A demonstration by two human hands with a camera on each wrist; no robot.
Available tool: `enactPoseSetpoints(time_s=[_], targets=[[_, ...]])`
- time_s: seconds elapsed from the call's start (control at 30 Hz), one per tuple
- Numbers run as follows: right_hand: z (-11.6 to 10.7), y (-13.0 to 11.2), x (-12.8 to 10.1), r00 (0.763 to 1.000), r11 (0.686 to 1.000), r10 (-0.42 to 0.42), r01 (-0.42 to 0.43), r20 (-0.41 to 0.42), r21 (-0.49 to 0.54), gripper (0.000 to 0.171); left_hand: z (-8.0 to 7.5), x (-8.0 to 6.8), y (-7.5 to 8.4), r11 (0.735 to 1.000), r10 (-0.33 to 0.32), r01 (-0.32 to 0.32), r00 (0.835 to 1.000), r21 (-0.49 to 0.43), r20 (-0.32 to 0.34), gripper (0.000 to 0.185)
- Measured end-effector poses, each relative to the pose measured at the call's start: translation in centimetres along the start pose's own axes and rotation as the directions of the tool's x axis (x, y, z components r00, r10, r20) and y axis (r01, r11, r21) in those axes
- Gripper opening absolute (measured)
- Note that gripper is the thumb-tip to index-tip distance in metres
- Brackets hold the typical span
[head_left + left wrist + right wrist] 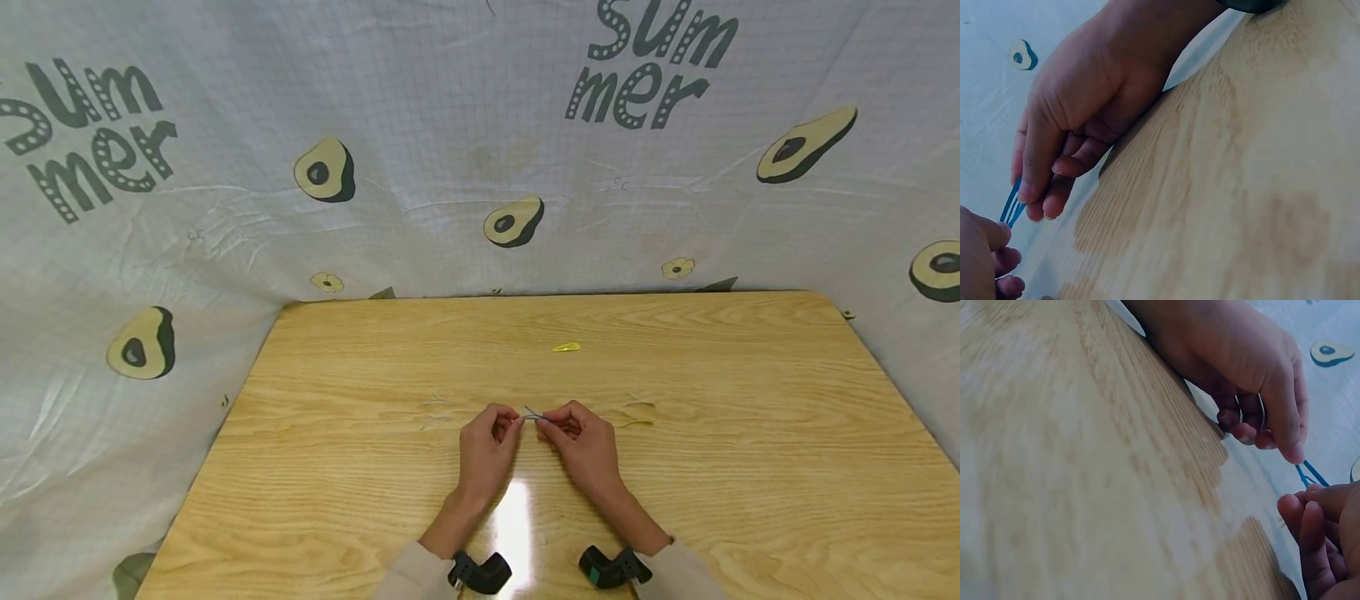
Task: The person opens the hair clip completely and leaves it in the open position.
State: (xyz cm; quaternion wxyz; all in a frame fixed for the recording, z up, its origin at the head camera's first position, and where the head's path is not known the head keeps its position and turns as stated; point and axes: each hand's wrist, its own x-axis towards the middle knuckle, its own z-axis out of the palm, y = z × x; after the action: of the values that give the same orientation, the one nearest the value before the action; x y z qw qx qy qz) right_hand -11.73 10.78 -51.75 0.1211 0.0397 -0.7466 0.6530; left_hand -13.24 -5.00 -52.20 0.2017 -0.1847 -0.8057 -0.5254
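Observation:
Between both hands, above the wooden table (360, 500), is a thin blue snap hair clip (534, 415). My left hand (486, 450) pinches one end of it between thumb and index finger. The other end sits in the fingertips of my right hand (588, 446). Seen from the left wrist, the clip (1012, 207) spans the small gap between the hands, its narrow strips spread apart. The right wrist view shows the clip (1314, 474) as a V with a thin inner strip; fingers cover its ends.
A yellow hair clip (567, 347) lies farther back on the table. Thin pale pieces (437, 408) lie left of the hands, and thin yellowish pieces (637, 412) to the right. An avocado-printed cloth (420, 167) hangs behind the table and at its sides.

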Motion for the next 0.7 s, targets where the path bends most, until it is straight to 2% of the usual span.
enactPoseSetpoints(time_s=[0.07,0.17,0.33,0.5,0.7], targets=[[-0.03,-0.06,0.04,1.000,1.000,-0.016,0.016,0.011,-0.021,0.007,-0.06,0.06,0.01,0.999,0.004,-0.004,1.000,0.048,0.001,0.008],[-0.15,-0.08,0.13,0.998,0.992,-0.061,0.063,0.023,-0.109,0.007,-0.16,0.13,0.00,0.992,0.018,-0.018,1.000,0.125,0.002,0.009],[-0.38,0.15,0.28,0.989,0.951,-0.147,0.148,0.024,-0.271,0.009,-0.22,0.22,0.00,0.974,0.051,-0.051,0.999,0.223,0.006,0.010],[-0.48,0.35,0.32,0.987,0.920,-0.159,0.162,0.040,-0.357,0.012,-0.21,0.16,0.07,0.954,0.038,-0.043,0.999,0.297,0.025,0.011],[-0.44,0.35,0.33,0.987,0.904,-0.151,0.158,0.048,-0.397,0.013,-0.19,0.09,0.12,0.946,0.010,-0.027,0.998,0.324,0.054,0.014]])
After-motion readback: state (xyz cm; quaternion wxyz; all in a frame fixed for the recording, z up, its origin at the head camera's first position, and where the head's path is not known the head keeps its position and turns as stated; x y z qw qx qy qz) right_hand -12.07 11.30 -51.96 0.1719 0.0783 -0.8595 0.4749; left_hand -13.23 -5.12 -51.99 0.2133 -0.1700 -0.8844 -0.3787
